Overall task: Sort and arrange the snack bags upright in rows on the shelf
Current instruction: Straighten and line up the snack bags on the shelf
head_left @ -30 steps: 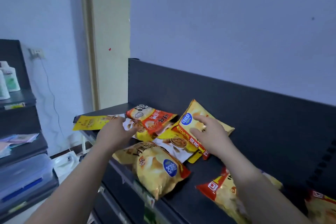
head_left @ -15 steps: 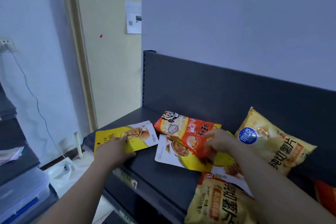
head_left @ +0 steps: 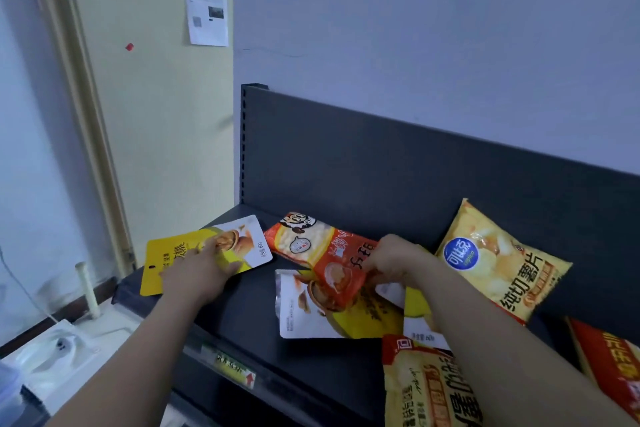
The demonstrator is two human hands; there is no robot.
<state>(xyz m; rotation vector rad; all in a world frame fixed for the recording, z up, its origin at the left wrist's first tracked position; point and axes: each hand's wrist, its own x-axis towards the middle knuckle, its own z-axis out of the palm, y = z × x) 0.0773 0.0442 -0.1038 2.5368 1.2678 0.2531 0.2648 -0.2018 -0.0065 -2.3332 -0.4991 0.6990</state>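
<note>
We see a dark grey metal shelf; a puffy yellow crisp bag leans on its back panel; our right hand pinches an orange-red foil snack packet lying mid-shelf; our left hand lies spread on a flat yellow-and-white pouch at the left edge.

A walnut pouch lies under your left fingers; right of them, the rice-cracker bag, pinched by your right fingers, overlaps a second walnut pouch.
</note>
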